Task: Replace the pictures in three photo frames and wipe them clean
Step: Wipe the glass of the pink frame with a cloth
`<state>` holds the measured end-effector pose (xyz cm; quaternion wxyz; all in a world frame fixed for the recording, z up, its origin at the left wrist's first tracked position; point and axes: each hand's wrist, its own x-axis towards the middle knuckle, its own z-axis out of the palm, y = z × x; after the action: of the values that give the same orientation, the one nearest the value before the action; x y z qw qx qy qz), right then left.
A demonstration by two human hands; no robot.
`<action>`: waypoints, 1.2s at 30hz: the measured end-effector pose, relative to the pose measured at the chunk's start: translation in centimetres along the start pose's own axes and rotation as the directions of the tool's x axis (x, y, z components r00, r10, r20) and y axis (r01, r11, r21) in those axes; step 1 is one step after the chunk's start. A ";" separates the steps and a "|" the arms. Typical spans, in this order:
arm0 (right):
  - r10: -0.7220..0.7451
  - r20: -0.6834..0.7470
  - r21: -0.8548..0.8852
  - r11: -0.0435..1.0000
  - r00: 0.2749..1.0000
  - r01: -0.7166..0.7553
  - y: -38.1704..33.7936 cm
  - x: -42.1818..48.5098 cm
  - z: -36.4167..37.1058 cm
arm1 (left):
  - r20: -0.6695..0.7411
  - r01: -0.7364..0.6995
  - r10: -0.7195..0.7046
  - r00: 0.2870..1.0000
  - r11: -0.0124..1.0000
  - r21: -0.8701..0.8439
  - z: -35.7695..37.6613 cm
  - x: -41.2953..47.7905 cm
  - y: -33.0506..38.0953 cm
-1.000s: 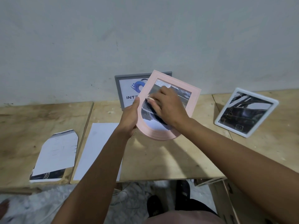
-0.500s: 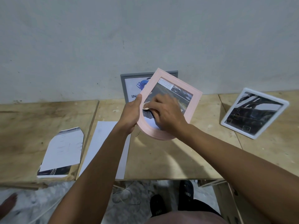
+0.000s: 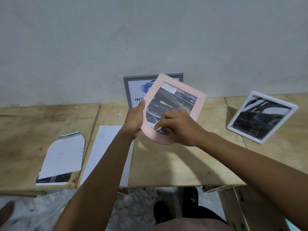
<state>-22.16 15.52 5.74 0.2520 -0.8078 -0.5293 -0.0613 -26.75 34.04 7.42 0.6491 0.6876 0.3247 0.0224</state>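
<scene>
We see the pink frame (image 3: pixel 173 104) held up off the desk (image 3: pixel 175 164), above the back half of its middle panel. It is tilted, with the squared end away from us and the rounded end toward us. A dark picture with a pale caption strip fills its opening.

The left hand (image 3: pixel 134 120) grips the frame's left edge, thumb laid along the front rim and the fingers curled behind it. The right hand (image 3: pixel 180 129) lies over the lower part of the glass, its fingers bent and pinching a small pale wad (image 3: pixel 156 126) that presses on the glass near the rounded end. We cannot tell whether the wad is cloth or tissue.

Behind the pink frame, a grey frame (image 3: pixel 133 87) leans on the wall (image 3: pixel 150 39) at the desk's back edge. It shows a white print with a blue logo and is partly hidden. Toward the back of the right panel a white frame (image 3: pixel 261 116) sits at a tilt with a dark picture in it, well apart from both hands.

On the left panel, near its front edge, lies a cut-out picture (image 3: pixel 61 157) with one rounded end, mostly pale and dark along its near strip. Just beside it, at the middle panel's front-left corner, a white sheet (image 3: pixel 106 150) lies flat, partly under the left forearm.
</scene>
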 end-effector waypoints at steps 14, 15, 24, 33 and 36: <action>-0.107 -0.090 -0.213 0.973 0.990 0.086 2.2 -4.2 0.1 | 0.053 0.034 -0.033 0.998 0.999 -0.022 -1.1 1.9 1.8; -0.062 -0.122 -0.183 0.982 0.991 0.039 2.1 -3.9 0.4 | 0.055 0.013 -0.010 0.998 0.998 -0.065 -0.4 1.5 1.7; 0.022 -0.139 -0.126 0.991 0.990 -0.040 3.1 -4.1 2.1 | -0.137 -0.133 0.126 0.983 0.990 -0.045 1.5 1.4 0.4; 0.223 -0.165 -0.052 0.971 0.961 -0.234 6.9 -7.8 4.0 | -0.124 -0.189 0.212 0.969 0.966 0.176 0.0 3.2 1.1; 0.430 -0.173 0.034 0.902 0.886 -0.431 8.5 -10.9 5.2 | -0.158 -0.236 0.287 0.945 0.931 0.280 -1.2 3.6 1.8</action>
<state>-20.18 6.30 -5.64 0.3029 -0.8970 -0.3128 -0.0764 -23.73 36.93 7.85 0.5105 0.7974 0.2923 0.1345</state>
